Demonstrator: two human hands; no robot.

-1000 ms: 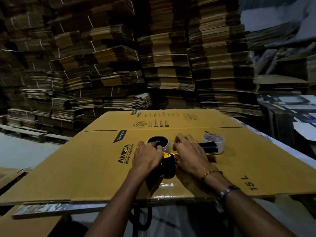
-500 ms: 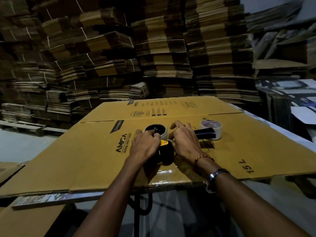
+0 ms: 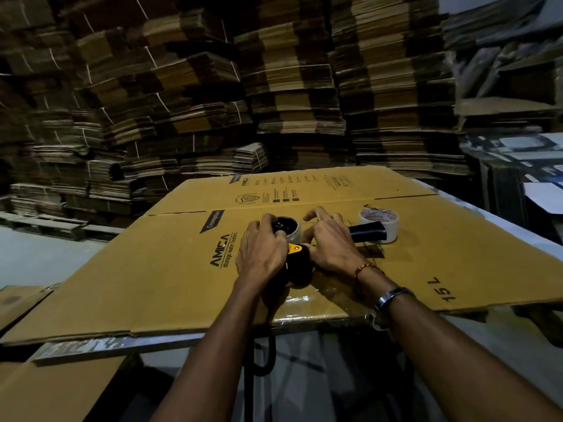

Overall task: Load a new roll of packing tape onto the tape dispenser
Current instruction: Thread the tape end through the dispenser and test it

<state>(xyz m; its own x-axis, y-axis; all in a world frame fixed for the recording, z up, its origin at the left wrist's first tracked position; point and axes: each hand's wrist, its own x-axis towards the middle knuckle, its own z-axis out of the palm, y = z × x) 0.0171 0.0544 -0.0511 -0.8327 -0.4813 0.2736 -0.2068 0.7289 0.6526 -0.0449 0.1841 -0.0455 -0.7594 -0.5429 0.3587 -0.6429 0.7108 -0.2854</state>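
Both hands curl round the black-and-yellow plastic tape dispenser point(image 3: 297, 260) — left hand point(image 3: 262, 254) on its white roll point(image 3: 291, 231), right hand point(image 3: 330, 245) gripping the frame. Flat brown cardboard sheet point(image 3: 152, 275) underneath — second white tape roll point(image 3: 379, 219) beside.

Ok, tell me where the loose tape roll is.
In the head view the loose tape roll lies flat on the cardboard sheet, right of the right hand, just behind the dispenser's black handle.

Two hands point(image 3: 265, 254) point(image 3: 330, 248), one tape dispenser point(image 3: 300, 263), two tape rolls point(image 3: 292, 231) point(image 3: 379, 220), one flattened carton point(image 3: 182, 269).
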